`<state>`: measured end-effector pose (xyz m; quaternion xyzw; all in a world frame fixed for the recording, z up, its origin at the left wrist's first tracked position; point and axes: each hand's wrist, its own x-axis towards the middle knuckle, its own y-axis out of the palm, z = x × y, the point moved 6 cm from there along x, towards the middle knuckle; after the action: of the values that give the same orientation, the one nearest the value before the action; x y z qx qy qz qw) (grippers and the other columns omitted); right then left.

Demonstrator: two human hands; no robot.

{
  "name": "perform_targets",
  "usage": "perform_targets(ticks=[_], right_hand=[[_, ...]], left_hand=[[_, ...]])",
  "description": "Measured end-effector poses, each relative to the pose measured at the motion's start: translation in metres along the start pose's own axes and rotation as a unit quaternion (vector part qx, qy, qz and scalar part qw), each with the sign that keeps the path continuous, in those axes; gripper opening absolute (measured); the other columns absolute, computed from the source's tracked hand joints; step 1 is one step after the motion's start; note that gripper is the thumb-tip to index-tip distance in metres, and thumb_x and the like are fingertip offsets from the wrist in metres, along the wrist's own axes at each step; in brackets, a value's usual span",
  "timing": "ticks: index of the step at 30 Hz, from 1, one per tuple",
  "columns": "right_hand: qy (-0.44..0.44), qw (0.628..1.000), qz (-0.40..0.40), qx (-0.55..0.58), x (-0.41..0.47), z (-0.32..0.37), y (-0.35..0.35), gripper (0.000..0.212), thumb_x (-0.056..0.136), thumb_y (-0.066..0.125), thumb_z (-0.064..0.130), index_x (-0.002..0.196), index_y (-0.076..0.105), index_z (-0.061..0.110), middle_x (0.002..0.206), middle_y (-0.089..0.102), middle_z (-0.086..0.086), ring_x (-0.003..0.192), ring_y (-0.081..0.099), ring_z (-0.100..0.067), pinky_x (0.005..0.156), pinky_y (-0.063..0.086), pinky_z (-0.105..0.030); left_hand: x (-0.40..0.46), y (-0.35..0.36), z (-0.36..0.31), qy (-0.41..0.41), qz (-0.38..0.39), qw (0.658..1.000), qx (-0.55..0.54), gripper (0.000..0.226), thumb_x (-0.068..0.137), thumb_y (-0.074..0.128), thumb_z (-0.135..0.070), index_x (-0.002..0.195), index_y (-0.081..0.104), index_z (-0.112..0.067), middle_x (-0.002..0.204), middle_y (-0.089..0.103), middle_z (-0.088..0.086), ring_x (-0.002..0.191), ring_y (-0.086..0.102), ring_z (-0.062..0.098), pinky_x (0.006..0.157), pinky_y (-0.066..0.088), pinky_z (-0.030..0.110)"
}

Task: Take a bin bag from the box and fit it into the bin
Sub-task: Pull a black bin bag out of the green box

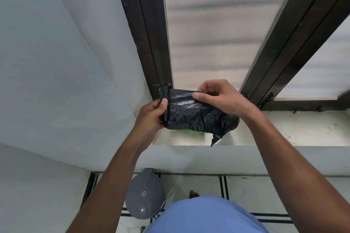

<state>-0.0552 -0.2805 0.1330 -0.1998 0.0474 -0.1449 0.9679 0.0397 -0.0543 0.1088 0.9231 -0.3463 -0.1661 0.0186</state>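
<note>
I hold a folded black bin bag (197,113) in both hands, above the window sill (284,130).

My left hand (151,115) and right hand (217,98) pinch its top edge. The grey bin (144,194) stands below the sill.

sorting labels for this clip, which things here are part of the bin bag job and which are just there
Part of the job:
- black bin bag, folded, gripped by left hand and right hand
- grey bin, lid shut, on the floor
- green item on the sill, possibly the box

Just there:
- window frame
- window sill
</note>
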Motion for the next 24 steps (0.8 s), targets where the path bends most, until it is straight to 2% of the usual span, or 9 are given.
perform_targets(ticks=[4,9,13,15,17,19,21,24], right_hand=[[0.020,1.000,0.004,-0.013,-0.004,-0.004,-0.009,0.028,0.105,0.077,0.043,0.095,0.079,0.017,0.080,0.075,0.002,0.073,0.062,-0.011,0.074,0.049,-0.032],[0.076,0.991,0.025,-0.105,-0.005,-0.012,-0.019,0.058,0.099,0.073,0.067,0.084,0.068,0.011,0.064,0.049,0.008,0.057,0.040,-0.010,0.063,0.033,-0.032],[0.079,0.990,0.070,-0.089,-0.007,-0.013,-0.021,0.050,0.099,0.079,0.056,0.096,0.070,0.008,0.072,0.056,0.009,0.063,0.045,-0.009,0.064,0.035,-0.027],[0.085,0.988,0.099,-0.083,-0.009,-0.015,-0.021,0.044,0.100,0.079,0.053,0.099,0.069,0.010,0.076,0.057,0.008,0.066,0.045,-0.010,0.068,0.035,-0.029],[0.097,0.987,0.103,-0.080,-0.010,-0.019,-0.023,0.041,0.102,0.076,0.053,0.095,0.062,0.015,0.076,0.055,0.007,0.060,0.040,-0.009,0.065,0.032,-0.030],[0.108,0.987,0.095,-0.078,-0.010,-0.022,-0.025,0.038,0.104,0.075,0.050,0.096,0.058,0.018,0.074,0.054,0.007,0.056,0.035,-0.009,0.061,0.030,-0.030],[0.114,0.988,0.088,-0.059,-0.010,-0.023,-0.028,0.031,0.104,0.076,0.046,0.102,0.063,0.018,0.075,0.068,0.007,0.058,0.044,-0.008,0.061,0.035,-0.027],[0.110,0.991,0.069,-0.023,-0.011,-0.020,-0.035,0.021,0.103,0.081,0.034,0.110,0.076,0.015,0.090,0.082,-0.003,0.065,0.062,-0.004,0.059,0.045,-0.015]], left_hand=[[-0.001,0.000,0.000,0.002,0.006,1.000,-0.012,0.037,0.115,0.050,-0.033,0.142,0.069,-0.015,0.138,0.076,0.005,0.129,0.071,0.024,0.095,0.060,0.039],[0.000,-0.004,0.001,0.009,0.003,1.000,-0.010,0.037,0.114,0.050,-0.032,0.140,0.070,-0.013,0.136,0.077,0.008,0.126,0.073,0.027,0.086,0.061,0.034],[0.002,-0.009,0.006,0.000,-0.015,1.000,-0.023,0.037,0.114,0.051,-0.031,0.141,0.070,-0.014,0.135,0.077,0.007,0.128,0.072,0.026,0.099,0.060,0.043],[0.002,-0.012,0.007,-0.005,-0.026,0.999,-0.025,0.034,0.115,0.050,-0.029,0.138,0.072,-0.015,0.132,0.079,0.005,0.126,0.074,0.024,0.096,0.062,0.040],[0.003,-0.015,0.009,-0.004,-0.038,0.999,-0.019,0.032,0.115,0.050,-0.029,0.132,0.075,-0.018,0.129,0.080,0.004,0.123,0.075,0.022,0.093,0.062,0.037],[0.005,-0.018,0.011,-0.001,-0.052,0.999,-0.013,0.032,0.115,0.050,-0.029,0.129,0.076,-0.017,0.128,0.081,0.005,0.124,0.075,0.024,0.098,0.061,0.041],[0.007,-0.022,0.014,0.002,-0.068,0.998,-0.008,0.033,0.115,0.050,-0.030,0.130,0.075,-0.014,0.129,0.080,0.008,0.127,0.073,0.027,0.105,0.059,0.046],[0.009,-0.023,0.018,0.010,-0.086,0.996,0.005,0.035,0.115,0.050,-0.030,0.131,0.073,-0.008,0.130,0.079,0.012,0.129,0.071,0.031,0.109,0.058,0.049]])
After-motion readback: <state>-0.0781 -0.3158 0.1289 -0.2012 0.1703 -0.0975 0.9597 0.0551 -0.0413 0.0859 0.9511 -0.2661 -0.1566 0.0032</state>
